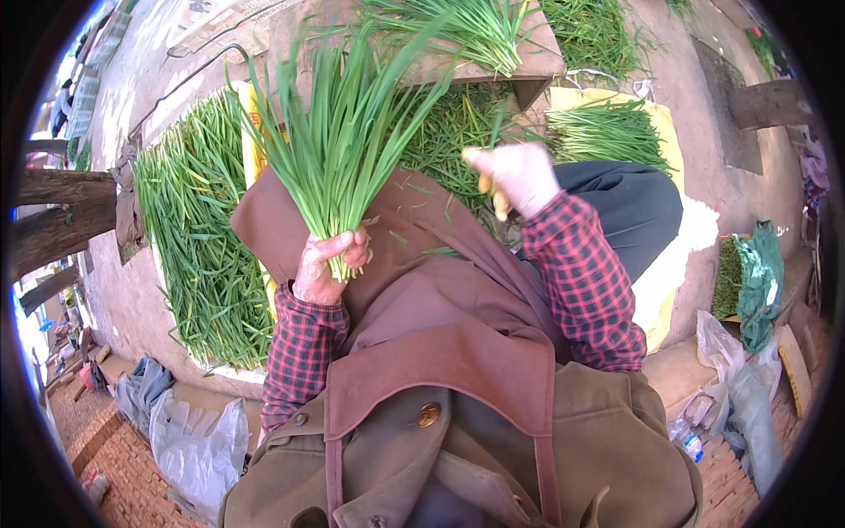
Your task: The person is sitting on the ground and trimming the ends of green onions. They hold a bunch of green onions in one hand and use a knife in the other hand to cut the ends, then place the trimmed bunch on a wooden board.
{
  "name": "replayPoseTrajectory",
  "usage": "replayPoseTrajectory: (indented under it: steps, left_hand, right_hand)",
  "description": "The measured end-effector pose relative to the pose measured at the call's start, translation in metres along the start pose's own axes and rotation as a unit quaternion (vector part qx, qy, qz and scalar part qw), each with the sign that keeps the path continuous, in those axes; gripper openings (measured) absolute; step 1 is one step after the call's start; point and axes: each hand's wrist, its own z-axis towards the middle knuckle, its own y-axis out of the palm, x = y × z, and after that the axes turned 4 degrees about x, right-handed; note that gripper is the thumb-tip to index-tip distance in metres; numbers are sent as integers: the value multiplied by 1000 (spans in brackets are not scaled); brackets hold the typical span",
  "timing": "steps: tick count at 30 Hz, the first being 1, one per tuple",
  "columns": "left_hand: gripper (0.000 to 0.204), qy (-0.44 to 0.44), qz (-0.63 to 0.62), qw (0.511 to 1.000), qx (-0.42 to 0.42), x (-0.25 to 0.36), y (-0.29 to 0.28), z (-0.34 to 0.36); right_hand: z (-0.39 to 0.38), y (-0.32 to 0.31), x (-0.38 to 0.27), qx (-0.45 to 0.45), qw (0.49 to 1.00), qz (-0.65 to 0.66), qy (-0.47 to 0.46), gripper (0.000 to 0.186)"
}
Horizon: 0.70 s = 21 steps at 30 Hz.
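Observation:
My left hand (334, 260) grips the pale lower ends of an upright bunch of long green chives (339, 141), held over the brown apron (422, 299) on my lap. My right hand (510, 176) is to the right of the bunch, apart from it, with its fingers curled and yellow coverings on some of them. Whether anything is in those fingers I cannot make out; thin green leaves show just behind them. Loose cut leaves (449, 141) lie in a heap beyond my knees.
A large pile of chives (198, 229) lies on my left, a neater pile (603, 132) on a yellow sack at my right. A low board (484, 22) holds another bunch ahead. Wooden posts (53, 220) stand at the sides. Plastic bags (189, 449) lie near both elbows.

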Motion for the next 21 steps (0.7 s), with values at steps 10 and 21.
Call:
replayPoseTrajectory:
  steps: [10,21]
  left_hand:
    - [32,-11,48,999,-19,0,-17,-20]
    - [43,-6,104,995,-4,-1,-25,-35]
  right_hand:
    - [0,-7,-58,111,898,424,-32,29]
    - [21,38,-61,-2,852,523,-30,25]
